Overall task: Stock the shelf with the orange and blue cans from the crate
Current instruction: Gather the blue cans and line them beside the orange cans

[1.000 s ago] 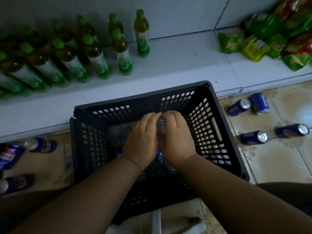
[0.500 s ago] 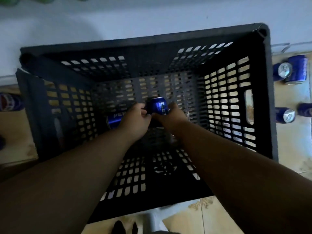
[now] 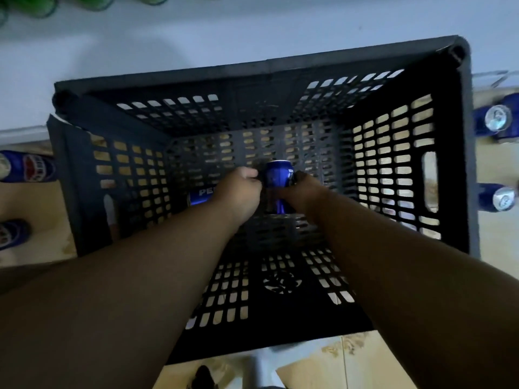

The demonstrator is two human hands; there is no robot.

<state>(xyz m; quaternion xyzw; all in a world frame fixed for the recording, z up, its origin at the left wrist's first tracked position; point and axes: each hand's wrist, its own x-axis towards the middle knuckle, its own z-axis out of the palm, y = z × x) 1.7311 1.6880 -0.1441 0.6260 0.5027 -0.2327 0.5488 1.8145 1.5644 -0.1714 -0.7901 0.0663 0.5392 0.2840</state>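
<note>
I look straight down into a dark slotted plastic crate on the floor. Both my arms reach to its bottom. A blue can is there, with my left hand gripping its left side and my right hand gripping its right side. A second blue can lies on the crate floor just left of my left hand, partly hidden by it. The white shelf runs along the far side of the crate. No orange can is in sight.
Blue cans lie on the tiled floor right of the crate and left of it. Green bottle bases stand at the shelf's back left.
My head has tipped down and closer, so the view is now straight into the crate. Both hands went from the crate's upper part to its bottom and took hold of a blue can.
</note>
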